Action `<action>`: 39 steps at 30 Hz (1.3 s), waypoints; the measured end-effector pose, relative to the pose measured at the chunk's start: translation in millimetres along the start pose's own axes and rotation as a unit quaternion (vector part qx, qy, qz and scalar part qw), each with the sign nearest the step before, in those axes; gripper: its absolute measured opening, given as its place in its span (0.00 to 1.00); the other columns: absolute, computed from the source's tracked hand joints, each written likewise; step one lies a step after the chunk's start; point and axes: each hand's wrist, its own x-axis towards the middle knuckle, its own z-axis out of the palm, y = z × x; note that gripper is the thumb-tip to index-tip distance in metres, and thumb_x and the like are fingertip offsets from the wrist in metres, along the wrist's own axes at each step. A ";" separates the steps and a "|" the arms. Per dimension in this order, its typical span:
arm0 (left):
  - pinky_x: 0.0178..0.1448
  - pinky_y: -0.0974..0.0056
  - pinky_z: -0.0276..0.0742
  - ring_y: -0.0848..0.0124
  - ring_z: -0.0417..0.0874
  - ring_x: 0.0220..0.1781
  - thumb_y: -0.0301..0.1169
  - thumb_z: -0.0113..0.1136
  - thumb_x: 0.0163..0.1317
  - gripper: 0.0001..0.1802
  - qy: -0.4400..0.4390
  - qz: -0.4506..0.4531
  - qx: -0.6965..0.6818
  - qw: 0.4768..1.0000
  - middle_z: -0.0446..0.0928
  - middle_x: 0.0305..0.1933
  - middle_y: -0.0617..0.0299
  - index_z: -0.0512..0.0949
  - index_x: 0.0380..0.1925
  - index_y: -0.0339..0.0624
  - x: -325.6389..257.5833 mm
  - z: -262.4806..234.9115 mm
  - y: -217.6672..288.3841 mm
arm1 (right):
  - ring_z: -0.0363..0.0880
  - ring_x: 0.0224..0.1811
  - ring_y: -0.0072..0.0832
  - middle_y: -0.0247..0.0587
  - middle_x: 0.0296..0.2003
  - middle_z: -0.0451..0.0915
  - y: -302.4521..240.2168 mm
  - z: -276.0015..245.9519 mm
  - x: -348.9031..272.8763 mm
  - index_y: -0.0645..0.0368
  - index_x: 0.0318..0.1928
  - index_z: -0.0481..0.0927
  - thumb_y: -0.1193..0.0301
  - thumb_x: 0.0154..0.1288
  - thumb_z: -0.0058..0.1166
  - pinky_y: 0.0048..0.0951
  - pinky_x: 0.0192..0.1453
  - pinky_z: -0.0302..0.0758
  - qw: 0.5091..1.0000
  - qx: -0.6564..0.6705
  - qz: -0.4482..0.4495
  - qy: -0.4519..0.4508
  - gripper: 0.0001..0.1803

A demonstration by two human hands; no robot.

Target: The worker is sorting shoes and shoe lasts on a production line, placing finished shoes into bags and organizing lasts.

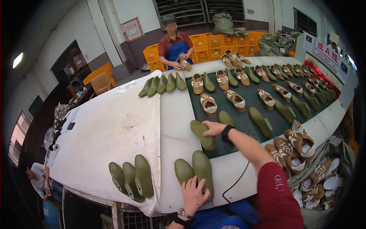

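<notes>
My right hand (214, 129), reaching across the table, is closed around a green shoe last (203, 138) at the near left corner of the dark green belt. Another green last (225, 118) lies just beyond it. On the pale board nearest me, two more lasts lie side by side, a left one (183, 170) and a right one (202, 168). My left hand (195, 194) rests on their near ends with its fingers spread; part of the lasts is hidden under it.
Three lasts (143, 175) lie on the white cloth (114, 133), with several more (162, 83) at its far edge. Brown-and-white shoes (234, 100) and lasts line the belt (244, 137). More shoes (301, 145) are heaped at right. Across the table, a person (176, 47) holds a shoe.
</notes>
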 end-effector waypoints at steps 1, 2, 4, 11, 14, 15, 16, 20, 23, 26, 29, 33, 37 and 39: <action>0.56 0.47 0.62 0.55 0.71 0.52 0.39 0.59 0.44 0.22 0.000 -0.009 0.006 1.000 0.72 0.51 0.49 0.76 0.43 0.48 -2.5 -1.5 -3.7 | 0.78 0.42 0.38 0.51 0.47 0.75 -11.3 -8.3 -26.6 0.56 0.61 0.60 0.61 0.48 0.59 0.33 0.41 0.77 0.995 0.078 0.049 -0.033 0.39; 0.56 0.47 0.62 0.55 0.71 0.52 0.39 0.59 0.44 0.22 0.000 -0.017 0.012 1.000 0.72 0.50 0.49 0.76 0.43 0.48 -4.1 -2.0 -5.9 | 0.78 0.41 0.35 0.50 0.47 0.74 -25.5 -19.8 -58.9 0.58 0.61 0.61 0.61 0.49 0.60 0.31 0.39 0.77 0.981 0.153 0.100 -0.065 0.39; 0.57 0.47 0.61 0.55 0.71 0.52 0.38 0.59 0.44 0.22 0.004 -0.025 0.002 1.000 0.72 0.51 0.49 0.76 0.43 0.48 -1.0 0.4 -7.6 | 0.79 0.37 0.39 0.53 0.39 0.77 13.6 -3.9 -113.8 0.57 0.62 0.59 0.63 0.51 0.57 0.35 0.36 0.76 0.985 0.134 0.082 -0.073 0.37; 0.61 0.43 0.57 0.56 0.70 0.55 0.39 0.59 0.45 0.22 0.016 -0.026 -0.047 0.998 0.72 0.51 0.51 0.75 0.43 0.46 20.5 8.6 -12.0 | 0.76 0.18 0.47 0.46 0.13 0.74 -62.0 110.5 -249.5 0.52 0.62 0.57 0.63 0.51 0.54 0.44 0.24 0.72 0.983 -0.130 0.062 0.116 0.37; 0.62 0.42 0.57 0.57 0.70 0.55 0.40 0.60 0.45 0.22 0.037 -0.019 -0.045 0.998 0.72 0.50 0.52 0.75 0.42 0.45 27.6 18.7 -15.8 | 0.76 0.19 0.47 0.46 0.14 0.74 -79.7 132.0 -246.4 0.53 0.62 0.58 0.61 0.51 0.55 0.43 0.23 0.71 0.986 -0.098 0.044 0.130 0.37; 0.61 0.43 0.58 0.56 0.70 0.55 0.40 0.60 0.45 0.22 0.041 -0.017 -0.049 0.998 0.72 0.49 0.51 0.75 0.41 0.44 27.6 20.1 -18.7 | 0.76 0.19 0.47 0.46 0.14 0.74 -82.5 135.6 -244.2 0.53 0.62 0.58 0.61 0.51 0.55 0.43 0.23 0.71 0.986 -0.098 0.043 0.125 0.37; 0.61 0.44 0.58 0.56 0.70 0.55 0.40 0.60 0.45 0.22 0.045 -0.012 -0.053 0.998 0.72 0.49 0.51 0.74 0.41 0.43 28.0 20.7 -21.2 | 0.76 0.19 0.47 0.47 0.14 0.74 -85.1 137.8 -241.1 0.53 0.62 0.58 0.60 0.51 0.56 0.43 0.23 0.71 0.987 -0.101 0.030 0.121 0.38; 0.58 0.52 0.64 0.52 0.69 0.53 0.35 0.65 0.45 0.24 0.078 -0.038 -0.173 0.981 0.71 0.48 0.50 0.73 0.42 0.38 21.9 -0.6 -65.1 | 0.76 0.22 0.49 0.49 0.18 0.76 -77.5 125.6 -240.2 0.54 0.64 0.55 0.53 0.57 0.54 0.44 0.26 0.71 0.992 -0.104 0.009 0.071 0.39; 0.62 0.50 0.59 0.48 0.67 0.55 0.34 0.65 0.44 0.26 0.172 -0.084 0.076 0.979 0.70 0.49 0.48 0.72 0.46 0.38 -5.2 -50.9 -145.7 | 0.77 0.24 0.49 0.49 0.21 0.78 -70.3 118.8 -241.6 0.54 0.66 0.52 0.51 0.60 0.50 0.42 0.29 0.72 0.997 -0.047 0.053 0.038 0.39; 0.56 0.48 0.61 0.49 0.67 0.51 0.34 0.64 0.42 0.30 0.201 -0.131 0.214 0.947 0.70 0.45 0.47 0.70 0.48 0.38 -21.1 -100.5 -229.6 | 0.77 0.25 0.48 0.49 0.20 0.77 -66.2 123.9 -244.3 0.52 0.66 0.52 0.48 0.59 0.50 0.42 0.29 0.72 0.996 0.004 0.071 0.055 0.40; 0.62 0.51 0.60 0.49 0.66 0.57 0.37 0.62 0.47 0.36 0.180 -0.321 0.294 0.882 0.70 0.51 0.45 0.63 0.58 0.38 -52.1 -106.9 -324.6 | 0.77 0.25 0.48 0.48 0.20 0.77 -65.0 129.1 -237.9 0.50 0.66 0.53 0.49 0.58 0.51 0.42 0.29 0.72 0.995 -0.003 0.079 0.057 0.40; 0.62 0.60 0.64 0.56 0.68 0.60 0.34 0.60 0.48 0.41 0.129 -0.520 -0.150 0.831 0.66 0.59 0.44 0.56 0.63 0.35 -94.1 -124.6 -419.7 | 0.77 0.24 0.49 0.49 0.20 0.77 -75.9 125.1 -238.7 0.50 0.65 0.54 0.51 0.57 0.52 0.42 0.29 0.72 0.996 0.022 0.062 0.061 0.39; 0.59 0.60 0.68 0.55 0.72 0.57 0.24 0.60 0.43 0.44 0.160 -0.550 -0.114 0.812 0.67 0.58 0.44 0.54 0.64 0.39 -76.9 -87.0 -407.7 | 0.77 0.24 0.50 0.51 0.20 0.77 -66.0 128.3 -241.9 0.49 0.65 0.55 0.50 0.56 0.51 0.44 0.30 0.74 0.994 -0.001 0.093 0.064 0.39; 0.59 0.59 0.68 0.54 0.71 0.57 0.22 0.61 0.43 0.45 0.147 -0.565 -0.116 0.803 0.67 0.58 0.45 0.54 0.64 0.42 -80.9 -95.0 -405.6 | 0.77 0.23 0.50 0.51 0.19 0.77 -73.9 127.0 -242.4 0.50 0.64 0.56 0.50 0.55 0.52 0.45 0.30 0.74 0.994 -0.012 0.088 0.064 0.39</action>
